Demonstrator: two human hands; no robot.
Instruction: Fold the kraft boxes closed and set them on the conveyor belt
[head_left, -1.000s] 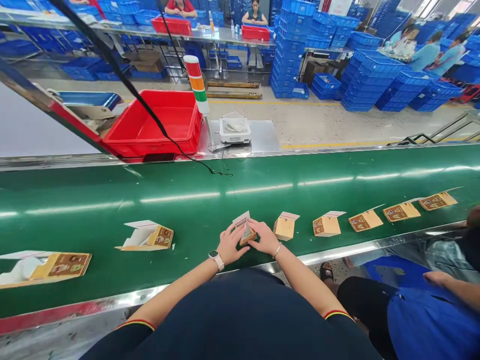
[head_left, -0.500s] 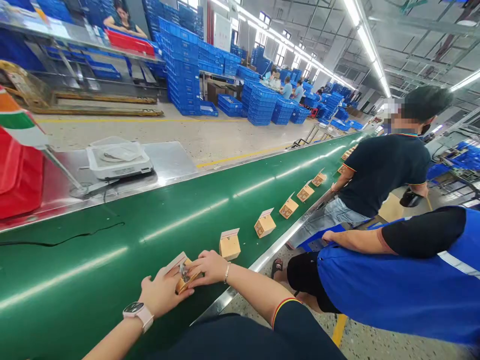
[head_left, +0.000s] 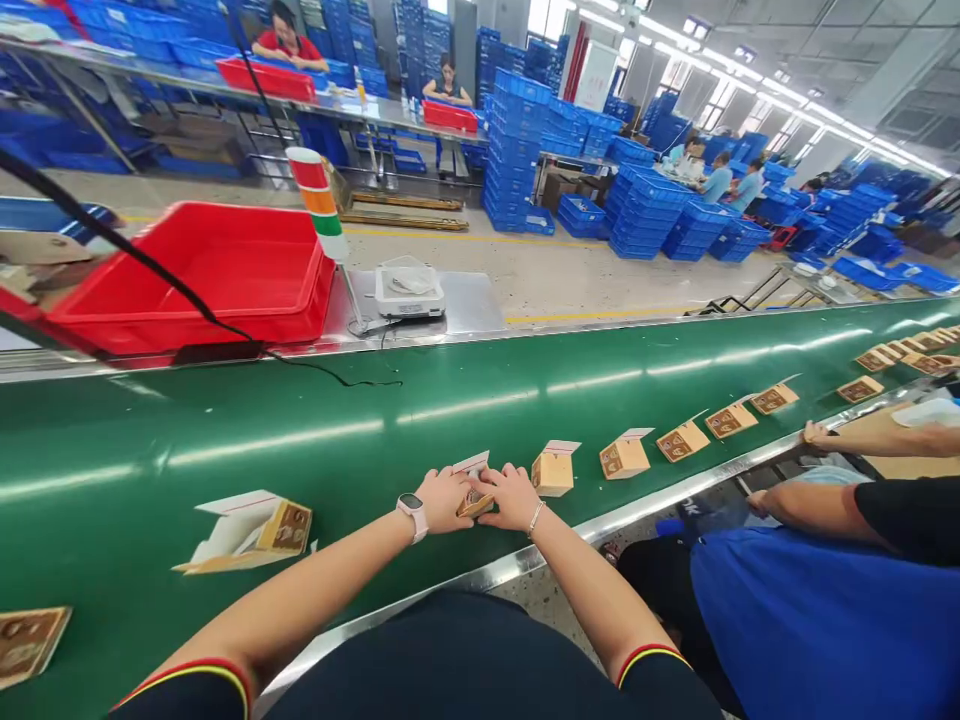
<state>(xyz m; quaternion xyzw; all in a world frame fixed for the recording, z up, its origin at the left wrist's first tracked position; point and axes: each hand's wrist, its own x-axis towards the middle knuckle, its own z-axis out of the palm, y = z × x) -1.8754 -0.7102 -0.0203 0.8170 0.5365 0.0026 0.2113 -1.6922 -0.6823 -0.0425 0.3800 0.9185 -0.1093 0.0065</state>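
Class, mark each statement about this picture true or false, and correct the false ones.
1. A pink smartwatch is on the left wrist. True.
2. The left hand and right hand both touch a small carton over the green conveyor belt. True.
3. The red crate stands on the belt. False: it stands beyond the belt's far edge.
4. The carton next to the right hand is blue. False: it is tan card.
5. A white bench scale stands to the right of the stack light. True.
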